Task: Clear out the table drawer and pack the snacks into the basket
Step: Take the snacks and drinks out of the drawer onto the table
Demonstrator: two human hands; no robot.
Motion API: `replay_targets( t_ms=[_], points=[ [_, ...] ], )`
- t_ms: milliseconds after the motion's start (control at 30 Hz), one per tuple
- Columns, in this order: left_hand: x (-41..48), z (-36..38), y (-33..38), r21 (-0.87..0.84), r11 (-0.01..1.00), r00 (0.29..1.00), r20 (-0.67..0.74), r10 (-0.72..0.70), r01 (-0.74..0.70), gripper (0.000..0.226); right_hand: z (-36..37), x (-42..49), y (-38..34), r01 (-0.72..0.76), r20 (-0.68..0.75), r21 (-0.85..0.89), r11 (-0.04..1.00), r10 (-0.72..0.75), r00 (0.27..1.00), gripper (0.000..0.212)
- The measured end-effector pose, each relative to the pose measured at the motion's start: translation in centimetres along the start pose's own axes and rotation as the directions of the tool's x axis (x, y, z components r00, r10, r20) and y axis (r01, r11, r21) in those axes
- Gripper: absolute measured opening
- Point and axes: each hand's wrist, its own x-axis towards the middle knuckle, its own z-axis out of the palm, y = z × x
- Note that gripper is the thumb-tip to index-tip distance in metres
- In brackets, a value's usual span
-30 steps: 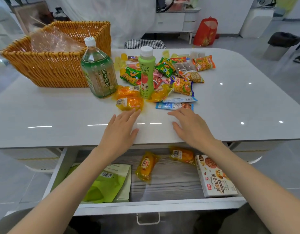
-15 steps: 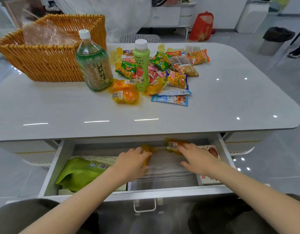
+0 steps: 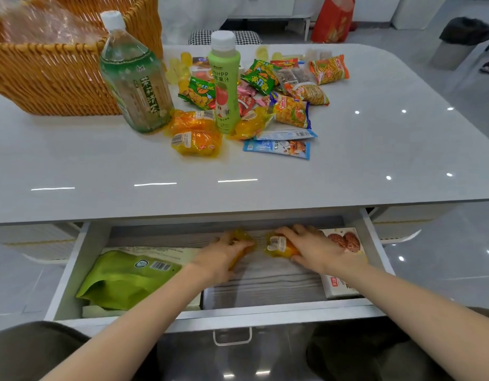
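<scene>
You are curling your left hand [image 3: 224, 254] over one yellow pack [image 3: 244, 240] and pinching a second pack [image 3: 279, 244] under the fingers and thumb of your right hand [image 3: 315, 248]. Both packs are lying at the back of the drawer [image 3: 238, 312], just under the front edge of the table [image 3: 183, 193].

That edge is the main risk. If you are lifting straight up, your knuckles are likely to be striking the underside, and the glossy wrappers may be slipping out of your fingers. Drawing both hands toward you first looks safer.

Inside the drawer, the green bag [image 3: 122, 279] is lying to your left and the box [image 3: 345, 240] is touching your right wrist, so sideways room is tight on the right. The ribbed floor between them is giving you a lane.

Up top, the tea bottle [image 3: 136, 83] and juice bottle [image 3: 224, 86] are standing upright near the basket [image 3: 45, 78]. A reach across may be tipping either one into the snack pile [image 3: 290, 105]. The near half of the tabletop is offering open room.
</scene>
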Motion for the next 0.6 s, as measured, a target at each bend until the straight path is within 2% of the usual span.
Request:
replay_targets(
  t_ms=[167, 267, 367, 433, 533, 600],
  points=[
    [-2.2, -1.7, 0.9, 0.107, 0.994, 0.998, 0.050, 0.024, -0.029, 0.071, -1.8, -1.5, -2.1, 0.045, 0.017, 0.135, 0.990, -0.048, 0.999, 0.063],
    [-5.1, -4.0, 2.4, 0.170, 0.983, 0.998, 0.006, 0.068, -0.067, 0.072, -3.2, -3.7, -4.0, 0.085, -0.026, 0.246, 0.965, -0.081, 0.996, 0.063],
    [-8.1, -6.5, 3.0, 0.152, 0.984, 0.981, -0.152, 0.119, -0.096, 0.068, -5.5, -6.3, -5.5, 0.112, -0.076, 0.353, 0.929, -0.091, 0.993, 0.062],
    [-9.7, -8.3, 2.7, 0.075, 0.991, 0.957, -0.263, 0.125, -0.109, 0.065, -7.4, -7.8, -6.3, 0.133, -0.111, 0.405, 0.905, -0.096, 0.989, 0.061],
    [-11.1, -11.2, 2.3, -0.026, 0.989, 0.899, -0.422, 0.122, -0.147, 0.066, -10.0, -8.6, -7.4, 0.187, -0.277, 0.511, 0.839, -0.045, 0.960, 0.054],
    [-11.1, -12.4, 1.8, -0.055, 0.989, 0.851, -0.518, 0.092, -0.140, 0.069, -11.2, -8.0, -7.5, 0.202, -0.415, 0.526, 0.826, 0.041, 0.909, 0.050]
  ],
)
